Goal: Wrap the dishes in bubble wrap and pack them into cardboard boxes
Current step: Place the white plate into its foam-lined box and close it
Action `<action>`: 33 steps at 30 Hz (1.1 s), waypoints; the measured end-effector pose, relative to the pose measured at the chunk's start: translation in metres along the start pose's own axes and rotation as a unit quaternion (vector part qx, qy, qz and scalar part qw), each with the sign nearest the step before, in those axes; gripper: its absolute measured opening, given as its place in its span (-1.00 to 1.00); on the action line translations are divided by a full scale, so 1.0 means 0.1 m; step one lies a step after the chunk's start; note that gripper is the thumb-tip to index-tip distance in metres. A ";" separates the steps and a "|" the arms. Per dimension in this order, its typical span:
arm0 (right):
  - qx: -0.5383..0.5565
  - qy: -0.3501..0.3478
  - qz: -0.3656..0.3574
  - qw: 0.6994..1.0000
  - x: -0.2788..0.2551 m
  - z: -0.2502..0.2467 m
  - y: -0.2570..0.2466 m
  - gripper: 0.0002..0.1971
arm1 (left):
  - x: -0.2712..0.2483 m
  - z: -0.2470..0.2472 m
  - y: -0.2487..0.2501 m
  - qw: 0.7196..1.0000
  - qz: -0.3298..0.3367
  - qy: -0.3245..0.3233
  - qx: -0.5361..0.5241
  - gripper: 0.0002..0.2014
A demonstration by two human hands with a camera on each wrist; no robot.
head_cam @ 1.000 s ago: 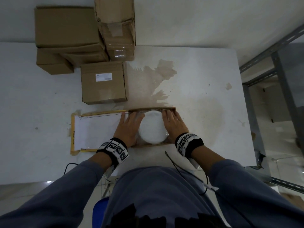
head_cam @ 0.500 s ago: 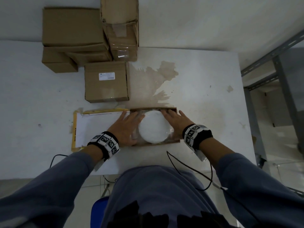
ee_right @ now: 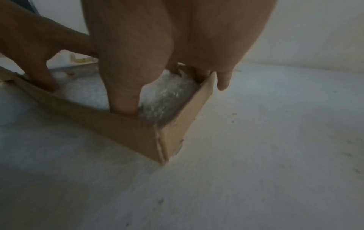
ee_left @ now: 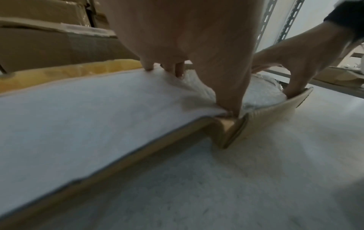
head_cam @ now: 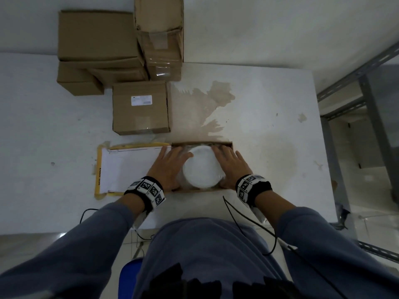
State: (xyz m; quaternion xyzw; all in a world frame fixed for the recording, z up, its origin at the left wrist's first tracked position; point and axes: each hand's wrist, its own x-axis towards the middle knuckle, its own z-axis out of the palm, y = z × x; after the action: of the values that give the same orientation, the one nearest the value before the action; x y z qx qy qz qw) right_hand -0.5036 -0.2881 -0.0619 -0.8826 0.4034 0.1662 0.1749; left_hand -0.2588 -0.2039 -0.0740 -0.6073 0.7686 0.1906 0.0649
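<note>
Yellow tape (head_cam: 99, 175) on the lid perhaps reads "KITCHEN".

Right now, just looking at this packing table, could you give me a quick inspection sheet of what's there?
Surface: white table with a brownish stain near its middle.
Job's things: bubble-wrapped dish sits inside a shallow open cardboard box; its flap, white-lined with yellow tape edges, lies open to the left.
Clutter: closed labelled carton and stacked cartons at the far left.
Grippers: left hand and right hand flank the dish, fingertips tucked into the box.
Cables: black cable trails from the right wrist over the lap.
Surroundings: grey metal shelving on the right, blue seat below.
</note>
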 end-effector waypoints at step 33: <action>0.070 0.000 -0.011 0.997 -0.03 -0.01 0.04 0.36 | 0.03 0.03 0.29 0.996 -0.076 0.017 -0.038 0.14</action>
State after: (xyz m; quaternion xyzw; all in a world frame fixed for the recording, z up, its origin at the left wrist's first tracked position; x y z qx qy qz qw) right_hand -0.5085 -0.2890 -0.0608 -0.8724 0.4044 0.1359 0.2385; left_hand -0.2877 -0.2001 -0.0718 -0.6692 0.7135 0.2033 0.0430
